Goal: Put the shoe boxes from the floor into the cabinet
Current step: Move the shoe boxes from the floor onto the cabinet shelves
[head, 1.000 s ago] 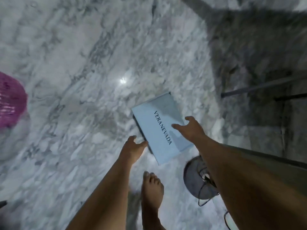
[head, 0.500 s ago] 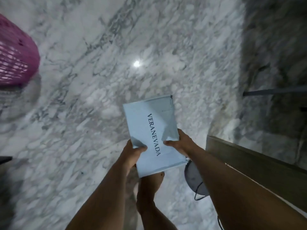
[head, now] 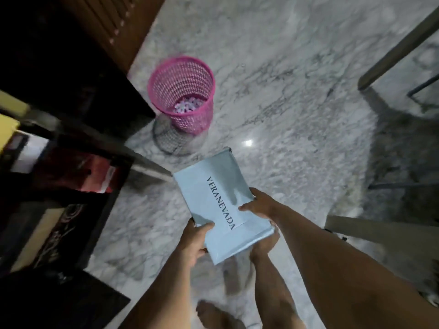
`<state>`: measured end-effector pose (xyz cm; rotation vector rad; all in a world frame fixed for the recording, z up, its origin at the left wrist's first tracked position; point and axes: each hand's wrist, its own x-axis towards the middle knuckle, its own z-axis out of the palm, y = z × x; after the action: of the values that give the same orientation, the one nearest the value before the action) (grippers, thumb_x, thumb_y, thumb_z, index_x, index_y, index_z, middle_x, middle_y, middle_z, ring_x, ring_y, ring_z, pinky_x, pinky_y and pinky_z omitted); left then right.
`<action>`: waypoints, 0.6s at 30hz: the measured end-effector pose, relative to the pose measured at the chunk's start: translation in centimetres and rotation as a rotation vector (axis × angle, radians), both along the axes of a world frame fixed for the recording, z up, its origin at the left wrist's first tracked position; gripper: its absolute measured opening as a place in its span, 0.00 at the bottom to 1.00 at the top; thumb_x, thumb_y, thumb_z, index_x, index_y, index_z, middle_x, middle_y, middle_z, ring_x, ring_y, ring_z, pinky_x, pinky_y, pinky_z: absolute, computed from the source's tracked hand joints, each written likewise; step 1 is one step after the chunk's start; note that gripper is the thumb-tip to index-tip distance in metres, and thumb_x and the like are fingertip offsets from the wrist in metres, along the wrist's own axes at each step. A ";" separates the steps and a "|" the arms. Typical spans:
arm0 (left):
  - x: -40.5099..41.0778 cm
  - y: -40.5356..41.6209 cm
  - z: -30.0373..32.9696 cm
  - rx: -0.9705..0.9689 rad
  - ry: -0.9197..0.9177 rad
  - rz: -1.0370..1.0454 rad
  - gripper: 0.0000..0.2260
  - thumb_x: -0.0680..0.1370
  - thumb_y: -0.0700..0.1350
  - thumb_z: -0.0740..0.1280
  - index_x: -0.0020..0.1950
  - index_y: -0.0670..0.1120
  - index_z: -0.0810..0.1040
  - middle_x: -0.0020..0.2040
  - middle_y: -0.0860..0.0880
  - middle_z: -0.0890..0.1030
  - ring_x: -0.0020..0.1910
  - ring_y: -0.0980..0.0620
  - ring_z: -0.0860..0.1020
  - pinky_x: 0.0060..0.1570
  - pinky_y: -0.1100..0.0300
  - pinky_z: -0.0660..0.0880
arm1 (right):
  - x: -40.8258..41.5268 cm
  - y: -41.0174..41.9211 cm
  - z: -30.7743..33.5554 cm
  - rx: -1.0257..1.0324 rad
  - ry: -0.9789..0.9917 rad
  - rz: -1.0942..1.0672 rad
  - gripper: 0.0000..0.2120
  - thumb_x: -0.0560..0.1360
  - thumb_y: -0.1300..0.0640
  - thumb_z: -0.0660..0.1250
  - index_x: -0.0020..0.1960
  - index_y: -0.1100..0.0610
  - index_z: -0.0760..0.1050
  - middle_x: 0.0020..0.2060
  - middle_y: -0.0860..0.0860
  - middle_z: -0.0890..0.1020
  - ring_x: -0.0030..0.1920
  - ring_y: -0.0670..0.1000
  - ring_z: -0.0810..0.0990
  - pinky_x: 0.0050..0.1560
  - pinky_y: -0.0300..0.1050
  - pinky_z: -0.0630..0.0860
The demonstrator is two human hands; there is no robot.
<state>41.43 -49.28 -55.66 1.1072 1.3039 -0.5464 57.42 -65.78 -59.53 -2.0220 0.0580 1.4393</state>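
A pale blue shoe box (head: 215, 198) printed VERANEVADA is lifted off the marble floor, held at its near end between both hands. My left hand (head: 193, 241) grips the box's left edge, thumb on the lid. My right hand (head: 260, 206) grips the right edge, thumb across the lid. The dark open cabinet (head: 59, 176) stands at the left, its shelves holding a red box (head: 95, 172) and a dark patterned box (head: 51, 233).
A pink mesh wastebasket (head: 183, 93) stands on the floor beyond the box, close to the cabinet. A wooden louvred door (head: 114, 22) is at the top left. Furniture legs (head: 399, 46) and a low edge (head: 380, 230) lie at the right. My bare feet are below.
Both hands took hold of the blue box and lifted it from the floor. The view swung left, bringing the cabinet and the whole pink basket into sight.
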 end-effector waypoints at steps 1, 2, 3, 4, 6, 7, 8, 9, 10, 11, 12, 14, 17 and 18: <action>-2.2 1.1 3.1 0.002 -0.013 0.029 0.15 0.77 0.43 0.71 0.62 0.52 0.75 0.58 0.47 0.85 0.54 0.44 0.83 0.47 0.53 0.80 | -1.6 1.6 3.3 0.018 -0.012 0.038 0.39 0.73 0.53 0.76 0.80 0.47 0.62 0.75 0.52 0.71 0.71 0.58 0.73 0.65 0.51 0.72; -4.4 2.2 6.0 0.005 -0.021 0.064 0.15 0.77 0.43 0.71 0.62 0.51 0.75 0.58 0.46 0.85 0.55 0.43 0.84 0.47 0.53 0.80 | -3.3 3.3 6.5 0.034 -0.037 0.081 0.39 0.74 0.54 0.75 0.80 0.48 0.62 0.74 0.52 0.71 0.71 0.58 0.72 0.63 0.49 0.71; -6.5 3.4 8.9 0.014 -0.035 0.092 0.14 0.77 0.42 0.70 0.62 0.50 0.75 0.57 0.46 0.85 0.54 0.43 0.84 0.46 0.54 0.80 | -5.1 4.9 9.3 0.041 -0.050 0.114 0.38 0.74 0.55 0.75 0.80 0.50 0.61 0.73 0.52 0.72 0.71 0.58 0.72 0.63 0.49 0.70; -8.4 4.4 11.8 0.025 -0.052 0.112 0.14 0.77 0.41 0.70 0.62 0.49 0.75 0.56 0.45 0.85 0.53 0.43 0.84 0.45 0.54 0.80 | -7.0 6.5 12.0 0.059 -0.071 0.142 0.38 0.75 0.56 0.74 0.80 0.51 0.61 0.71 0.51 0.72 0.70 0.59 0.72 0.64 0.49 0.70; -11.9 6.6 17.2 0.066 -0.100 0.151 0.14 0.75 0.41 0.71 0.59 0.48 0.76 0.53 0.45 0.85 0.49 0.45 0.84 0.45 0.53 0.80 | -10.6 10.0 17.4 0.086 -0.109 0.195 0.36 0.74 0.59 0.74 0.79 0.55 0.62 0.68 0.52 0.74 0.67 0.58 0.73 0.65 0.49 0.70; -13.5 7.7 19.4 0.097 -0.120 0.175 0.15 0.72 0.42 0.72 0.58 0.48 0.76 0.51 0.46 0.85 0.47 0.47 0.84 0.42 0.55 0.80 | -12.2 11.9 19.5 0.102 -0.145 0.222 0.36 0.73 0.59 0.75 0.77 0.56 0.64 0.67 0.52 0.75 0.63 0.57 0.75 0.64 0.48 0.72; -15.0 8.9 21.5 0.127 -0.139 0.200 0.15 0.70 0.42 0.72 0.56 0.48 0.76 0.49 0.46 0.85 0.44 0.48 0.83 0.38 0.58 0.80 | -13.6 13.7 21.5 0.126 -0.174 0.249 0.36 0.70 0.58 0.76 0.74 0.57 0.66 0.65 0.53 0.77 0.60 0.55 0.76 0.62 0.48 0.74; -16.3 10.2 23.4 0.160 -0.158 0.228 0.15 0.68 0.42 0.72 0.54 0.47 0.76 0.47 0.47 0.85 0.42 0.49 0.83 0.34 0.61 0.80 | -14.7 15.8 23.2 0.158 -0.205 0.268 0.36 0.68 0.57 0.76 0.73 0.58 0.68 0.63 0.53 0.78 0.57 0.54 0.77 0.60 0.48 0.77; -17.6 11.6 25.1 0.193 -0.186 0.252 0.15 0.67 0.42 0.72 0.52 0.46 0.77 0.46 0.48 0.85 0.41 0.50 0.83 0.31 0.62 0.79 | -15.6 17.9 24.8 0.175 -0.226 0.277 0.35 0.68 0.57 0.76 0.71 0.58 0.68 0.61 0.53 0.79 0.54 0.53 0.79 0.55 0.46 0.80; -18.7 13.2 26.1 0.233 -0.203 0.277 0.17 0.65 0.43 0.72 0.53 0.45 0.78 0.45 0.48 0.85 0.42 0.49 0.83 0.33 0.62 0.80 | -16.4 20.2 26.9 0.201 -0.230 0.275 0.32 0.70 0.60 0.76 0.69 0.58 0.67 0.59 0.53 0.80 0.50 0.52 0.80 0.48 0.41 0.81; -19.6 14.9 27.1 0.275 -0.206 0.292 0.21 0.64 0.45 0.73 0.56 0.43 0.79 0.47 0.48 0.86 0.44 0.49 0.84 0.39 0.59 0.82 | -17.0 22.5 28.5 0.227 -0.228 0.268 0.29 0.71 0.63 0.76 0.68 0.58 0.67 0.58 0.54 0.80 0.47 0.52 0.81 0.45 0.39 0.81; -20.6 18.4 29.3 0.324 -0.224 0.340 0.18 0.71 0.43 0.74 0.59 0.42 0.80 0.50 0.47 0.86 0.48 0.49 0.83 0.46 0.56 0.79 | -17.8 27.1 31.4 0.233 -0.250 0.268 0.32 0.72 0.62 0.77 0.70 0.62 0.66 0.59 0.56 0.81 0.48 0.54 0.82 0.47 0.44 0.82; -20.6 23.9 32.4 0.383 -0.261 0.417 0.05 0.75 0.40 0.72 0.49 0.45 0.78 0.49 0.48 0.83 0.48 0.49 0.80 0.44 0.58 0.74 | -17.6 34.0 34.9 0.272 -0.285 0.273 0.30 0.75 0.59 0.75 0.71 0.61 0.64 0.59 0.55 0.78 0.52 0.54 0.79 0.44 0.41 0.78; -20.2 26.0 33.0 0.401 -0.271 0.445 0.06 0.75 0.41 0.72 0.47 0.46 0.76 0.47 0.49 0.83 0.48 0.49 0.80 0.46 0.57 0.75 | -17.3 36.4 35.8 0.280 -0.283 0.282 0.29 0.76 0.60 0.74 0.72 0.61 0.66 0.61 0.57 0.78 0.54 0.55 0.79 0.47 0.43 0.78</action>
<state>21.21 -23.28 -22.67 1.1177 1.3936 0.1999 40.13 -29.34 -23.77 -2.0307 -0.5381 1.2262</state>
